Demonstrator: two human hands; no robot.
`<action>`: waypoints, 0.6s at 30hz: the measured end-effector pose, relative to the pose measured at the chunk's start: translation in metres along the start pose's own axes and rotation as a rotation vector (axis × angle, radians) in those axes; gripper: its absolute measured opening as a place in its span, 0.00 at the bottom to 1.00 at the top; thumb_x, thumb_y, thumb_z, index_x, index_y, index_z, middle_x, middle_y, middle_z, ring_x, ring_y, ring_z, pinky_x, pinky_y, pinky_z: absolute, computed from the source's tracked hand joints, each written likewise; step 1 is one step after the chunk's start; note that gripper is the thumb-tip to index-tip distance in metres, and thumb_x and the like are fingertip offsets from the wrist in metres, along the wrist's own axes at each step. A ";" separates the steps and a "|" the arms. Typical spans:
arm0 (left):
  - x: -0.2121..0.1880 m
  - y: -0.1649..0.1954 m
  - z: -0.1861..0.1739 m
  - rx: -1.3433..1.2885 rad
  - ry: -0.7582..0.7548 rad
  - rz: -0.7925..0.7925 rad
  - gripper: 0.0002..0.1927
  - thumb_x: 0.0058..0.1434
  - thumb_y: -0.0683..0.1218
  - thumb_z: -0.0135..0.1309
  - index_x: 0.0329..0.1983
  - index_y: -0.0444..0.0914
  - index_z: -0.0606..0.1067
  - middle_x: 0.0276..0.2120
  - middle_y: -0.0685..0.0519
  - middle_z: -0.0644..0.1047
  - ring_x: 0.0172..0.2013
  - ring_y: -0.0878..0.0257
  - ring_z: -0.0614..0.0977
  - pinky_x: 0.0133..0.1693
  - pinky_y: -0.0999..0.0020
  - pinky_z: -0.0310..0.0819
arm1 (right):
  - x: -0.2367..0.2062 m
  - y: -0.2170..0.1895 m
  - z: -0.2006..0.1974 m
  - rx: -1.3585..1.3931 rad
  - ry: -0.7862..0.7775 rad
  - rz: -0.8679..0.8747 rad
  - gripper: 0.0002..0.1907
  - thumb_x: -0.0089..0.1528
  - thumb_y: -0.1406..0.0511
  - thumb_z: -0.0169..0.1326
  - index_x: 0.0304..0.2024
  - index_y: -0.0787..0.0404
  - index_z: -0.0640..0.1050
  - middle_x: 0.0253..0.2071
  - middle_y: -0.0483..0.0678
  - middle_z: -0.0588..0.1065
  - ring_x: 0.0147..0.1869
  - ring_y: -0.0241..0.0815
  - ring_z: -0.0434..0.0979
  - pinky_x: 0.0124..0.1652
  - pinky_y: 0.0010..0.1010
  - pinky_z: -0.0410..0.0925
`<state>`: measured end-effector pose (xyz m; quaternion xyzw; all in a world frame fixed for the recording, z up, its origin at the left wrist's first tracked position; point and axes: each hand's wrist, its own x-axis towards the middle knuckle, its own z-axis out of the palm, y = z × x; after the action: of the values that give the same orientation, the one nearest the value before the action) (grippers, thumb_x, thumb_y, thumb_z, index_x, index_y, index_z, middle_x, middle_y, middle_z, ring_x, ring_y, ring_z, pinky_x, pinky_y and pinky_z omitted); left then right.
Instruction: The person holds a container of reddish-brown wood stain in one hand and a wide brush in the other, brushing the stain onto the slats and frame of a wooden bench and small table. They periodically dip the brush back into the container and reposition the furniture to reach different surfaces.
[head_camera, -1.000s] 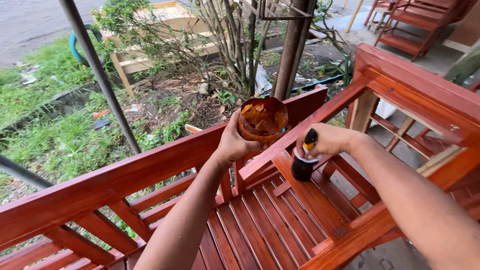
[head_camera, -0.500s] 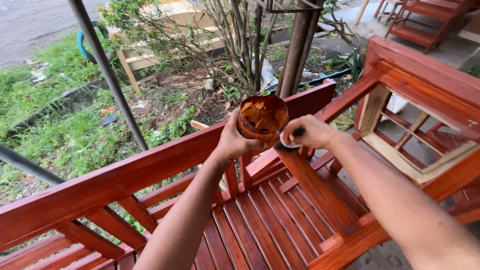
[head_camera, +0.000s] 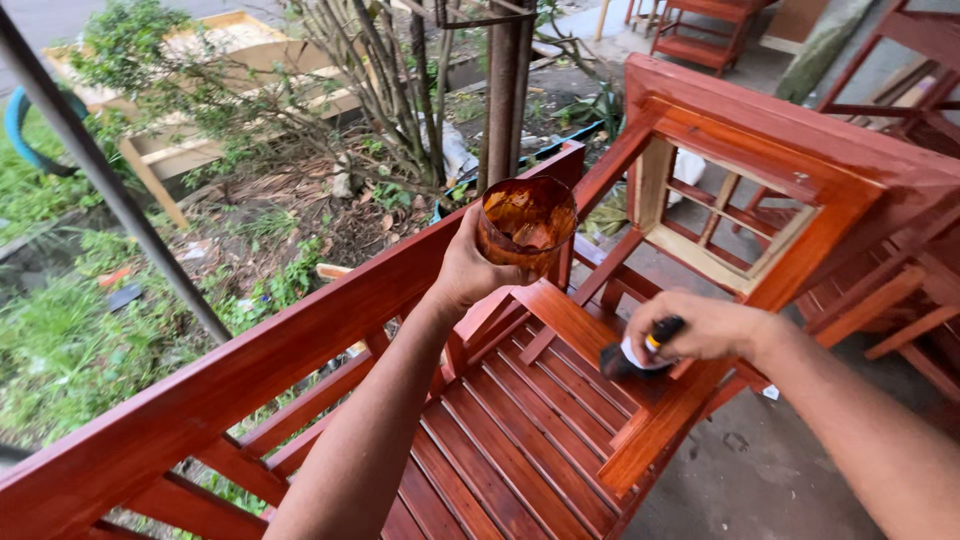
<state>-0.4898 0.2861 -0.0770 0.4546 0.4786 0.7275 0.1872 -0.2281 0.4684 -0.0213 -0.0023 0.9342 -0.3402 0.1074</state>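
**Red-brown varnish, a cup and a brush over a slatted bench**

Red-stained wood fills the view: we look down on a glossy slatted wooden bench (head_camera: 520, 440) with a long top rail running from lower left toward the centre. Our left hand (head_camera: 470, 270) is raised above the backrest, its grip wrapped around a clear plastic cup (head_camera: 527, 222) smeared inside with brown varnish; the cup is held upright, well above the seat slats. Our right hand (head_camera: 705, 325) is lower and to the right, its grip clenched on the handle of a small paintbrush (head_camera: 635, 355), whose dark bristles touch the bench's armrest (head_camera: 600, 345). Just beyond the bench stands another red-stained wooden frame (head_camera: 800, 190) with an unstained inner panel. Past the rail we see grass, bare shrub stems (head_camera: 390, 90), a metal post (head_camera: 505, 90) and a pale wooden frame (head_camera: 200, 140) lying on the ground.
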 end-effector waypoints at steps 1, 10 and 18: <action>0.000 0.001 0.003 -0.012 -0.013 0.001 0.57 0.31 0.35 0.75 0.68 0.38 0.62 0.58 0.51 0.75 0.59 0.57 0.77 0.58 0.60 0.77 | -0.011 -0.003 0.003 0.034 -0.016 0.044 0.06 0.48 0.77 0.62 0.25 0.62 0.82 0.28 0.44 0.81 0.37 0.36 0.82 0.40 0.30 0.72; -0.006 0.019 -0.003 -0.036 -0.079 0.029 0.56 0.34 0.35 0.76 0.68 0.37 0.62 0.59 0.50 0.75 0.60 0.57 0.78 0.60 0.60 0.76 | -0.040 -0.027 0.027 0.086 -0.026 0.344 0.07 0.47 0.76 0.60 0.25 0.62 0.84 0.28 0.42 0.81 0.37 0.34 0.80 0.40 0.28 0.71; -0.009 0.037 -0.055 0.037 -0.022 0.024 0.52 0.37 0.36 0.75 0.66 0.36 0.62 0.58 0.50 0.75 0.60 0.58 0.78 0.63 0.59 0.75 | 0.051 -0.018 0.048 0.289 0.634 0.292 0.09 0.52 0.71 0.67 0.36 0.57 0.85 0.35 0.40 0.82 0.39 0.34 0.79 0.40 0.27 0.73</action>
<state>-0.5252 0.2332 -0.0564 0.4717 0.4842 0.7157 0.1753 -0.2699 0.4204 -0.0559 0.2517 0.8538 -0.4335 -0.1405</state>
